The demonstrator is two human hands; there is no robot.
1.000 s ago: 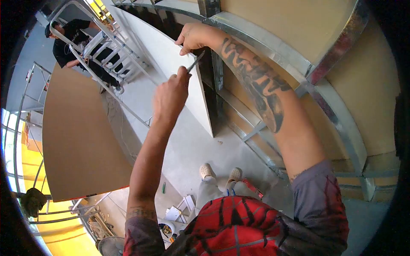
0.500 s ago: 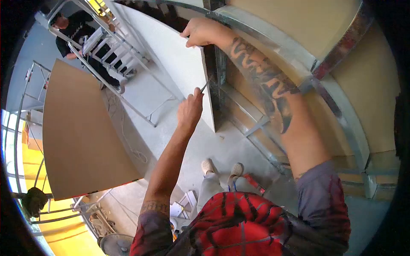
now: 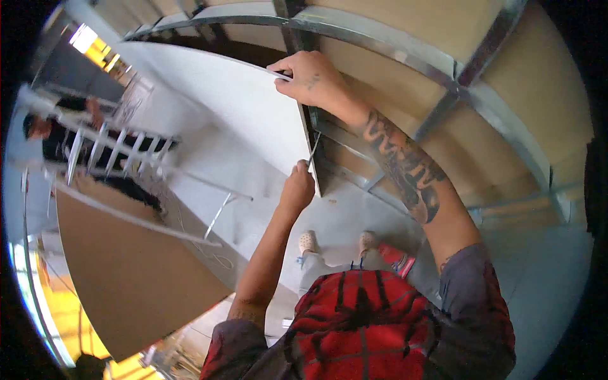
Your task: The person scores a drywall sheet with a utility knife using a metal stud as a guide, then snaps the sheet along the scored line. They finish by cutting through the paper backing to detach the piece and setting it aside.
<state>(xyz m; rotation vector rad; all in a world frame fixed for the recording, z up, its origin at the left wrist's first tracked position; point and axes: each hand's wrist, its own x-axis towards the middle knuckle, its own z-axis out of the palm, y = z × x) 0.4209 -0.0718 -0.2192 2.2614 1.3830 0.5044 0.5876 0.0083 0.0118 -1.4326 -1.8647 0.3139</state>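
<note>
A tall white board (image 3: 221, 95) stands upright in front of the metal-framed wall. My right hand (image 3: 311, 79) is closed over its top edge near the corner, with the thumb on the white face and the fingers on the far side. Lower down, my left hand (image 3: 297, 189) is closed around a slim knife-like tool (image 3: 314, 149). The tool points upward and lies along the board's near side edge; whether its tip touches the board is hard to tell. Most of its handle is hidden in my fingers.
Metal studs and rails (image 3: 456, 88) with tan panels behind them fill the right side. A brown board (image 3: 133, 266) stands at the left, below a ladder (image 3: 114, 149) and a person in black (image 3: 57, 142). A red object (image 3: 396, 258) lies beside my feet.
My left hand and the tool have moved down along the board's side edge. My right hand stays on the top edge. The view has turned, and the ladder and person appear lower at the left.
</note>
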